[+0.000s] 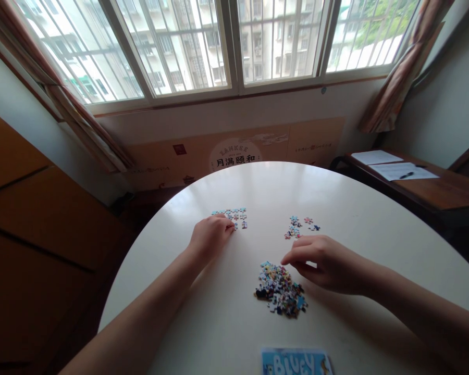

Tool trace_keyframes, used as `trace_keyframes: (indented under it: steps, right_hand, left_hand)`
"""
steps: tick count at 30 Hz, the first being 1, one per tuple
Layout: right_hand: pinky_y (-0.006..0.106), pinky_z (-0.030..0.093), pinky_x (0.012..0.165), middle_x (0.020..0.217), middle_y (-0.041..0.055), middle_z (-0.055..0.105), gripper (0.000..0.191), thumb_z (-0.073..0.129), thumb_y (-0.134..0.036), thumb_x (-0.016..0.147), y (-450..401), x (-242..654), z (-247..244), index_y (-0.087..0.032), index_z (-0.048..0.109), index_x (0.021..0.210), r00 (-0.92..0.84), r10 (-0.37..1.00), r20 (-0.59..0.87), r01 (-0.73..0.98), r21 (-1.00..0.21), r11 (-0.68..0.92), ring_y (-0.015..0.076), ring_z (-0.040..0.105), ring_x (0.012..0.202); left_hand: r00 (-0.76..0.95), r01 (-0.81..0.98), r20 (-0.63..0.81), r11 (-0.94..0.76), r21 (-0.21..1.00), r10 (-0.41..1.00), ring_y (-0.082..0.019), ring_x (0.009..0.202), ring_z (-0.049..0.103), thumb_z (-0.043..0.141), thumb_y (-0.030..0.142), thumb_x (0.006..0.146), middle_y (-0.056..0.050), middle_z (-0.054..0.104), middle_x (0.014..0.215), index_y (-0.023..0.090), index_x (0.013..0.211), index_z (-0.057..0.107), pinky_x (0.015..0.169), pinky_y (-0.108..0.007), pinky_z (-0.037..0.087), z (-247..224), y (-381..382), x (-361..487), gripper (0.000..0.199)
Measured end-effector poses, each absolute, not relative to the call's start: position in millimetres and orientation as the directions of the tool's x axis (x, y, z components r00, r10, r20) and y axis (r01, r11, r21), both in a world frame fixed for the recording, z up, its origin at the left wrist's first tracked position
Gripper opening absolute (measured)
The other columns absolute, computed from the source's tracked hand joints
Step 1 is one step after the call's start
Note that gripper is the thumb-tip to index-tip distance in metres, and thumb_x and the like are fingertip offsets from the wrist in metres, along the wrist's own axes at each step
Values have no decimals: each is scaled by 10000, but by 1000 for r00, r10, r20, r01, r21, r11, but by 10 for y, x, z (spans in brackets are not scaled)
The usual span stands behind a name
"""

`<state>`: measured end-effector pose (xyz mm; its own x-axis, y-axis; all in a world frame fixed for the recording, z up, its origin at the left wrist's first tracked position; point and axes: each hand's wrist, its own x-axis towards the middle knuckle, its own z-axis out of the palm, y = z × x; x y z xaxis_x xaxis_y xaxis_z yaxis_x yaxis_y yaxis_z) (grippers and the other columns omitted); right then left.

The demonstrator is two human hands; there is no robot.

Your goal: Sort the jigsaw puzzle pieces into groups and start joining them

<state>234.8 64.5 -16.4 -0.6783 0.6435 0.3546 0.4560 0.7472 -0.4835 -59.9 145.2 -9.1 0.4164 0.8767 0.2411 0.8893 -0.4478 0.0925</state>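
On the white round table, my left hand (pixel 212 235) rests at the lower left of a partly joined block of puzzle pieces (pixel 234 213), its fingers bent together over the block's edge; anything under the fingertips is hidden. My right hand (pixel 323 262) hovers at the upper right edge of a heap of loose puzzle pieces (pixel 282 291). Its thumb and index finger are apart, with no piece visible between them. A small group of loose pieces (pixel 294 225) lies just beyond my right hand.
A blue box marked BLUEY (pixel 296 362) lies at the near edge of the view on the white table (pixel 203 323). To the right, a brown wooden desk (pixel 449 187) holds papers (pixel 404 171) and a pen. Barred windows and curtains are behind the table.
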Motion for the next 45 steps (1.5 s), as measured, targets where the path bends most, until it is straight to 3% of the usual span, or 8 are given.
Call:
trace_keyframes:
  steps: [21, 27, 30, 35, 40, 45]
  right_hand:
    - [305, 491, 682, 844, 32, 728, 262, 548, -115, 920, 650, 2353, -168, -223, 756, 1037, -676, 642, 362, 458, -476, 751, 142, 635, 733]
    - [310, 481, 682, 854, 33, 728, 264, 551, -111, 915, 647, 2353, -163, -223, 757, 1036, -673, 643, 364, 454, -484, 749, 148, 626, 740]
    - [321, 479, 699, 862, 37, 723, 272, 545, -111, 923, 642, 2342, -156, -230, 754, 1051, -674, 643, 363, 464, -470, 751, 155, 620, 758]
    - [350, 467, 745, 969, 61, 698, 373, 577, -99, 909, 595, 2266, -139, -286, 723, 1197, -714, 634, 298, 513, -394, 763, 190, 596, 845]
    - [425, 443, 870, 1092, 85, 668, 487, 590, -61, 876, 536, 2189, -145, -344, 695, 1258, -741, 624, 248, 579, -234, 781, 233, 567, 949]
    - [392, 438, 867, 1027, 56, 663, 387, 578, -57, 879, 542, 2206, -138, -328, 751, 1095, -744, 623, 242, 573, -248, 781, 220, 552, 950]
  left_hand:
    - [415, 878, 260, -459, 135, 872, -216, 900, 696, 606, 207, 909, 4, 764, 1001, 267, 868, 785, 753, -301, 511, -158, 1487, -567, 194]
    - [400, 881, 309, -455, 131, 863, -203, 828, 695, 589, 218, 943, -25, 758, 995, 232, 909, 779, 699, -291, 504, -70, 1398, -546, 194]
    - [513, 801, 328, -580, 150, 793, -190, 820, 692, 603, 234, 952, -32, 750, 995, 235, 946, 780, 695, -292, 505, 10, 1289, -502, 177]
    - [792, 541, 165, -801, 257, 588, -153, 797, 679, 667, 212, 914, -12, 733, 997, 309, 1056, 783, 708, -281, 500, 39, 1151, -416, 207]
    - [830, 484, 129, -816, 316, 543, -139, 787, 666, 699, 189, 888, -17, 713, 1032, 342, 1120, 773, 718, -274, 487, -22, 1134, -396, 288]
    - [857, 453, 96, -829, 328, 507, -124, 736, 631, 709, 272, 908, -18, 699, 1002, 350, 1100, 779, 686, -260, 462, -44, 1093, -341, 219]
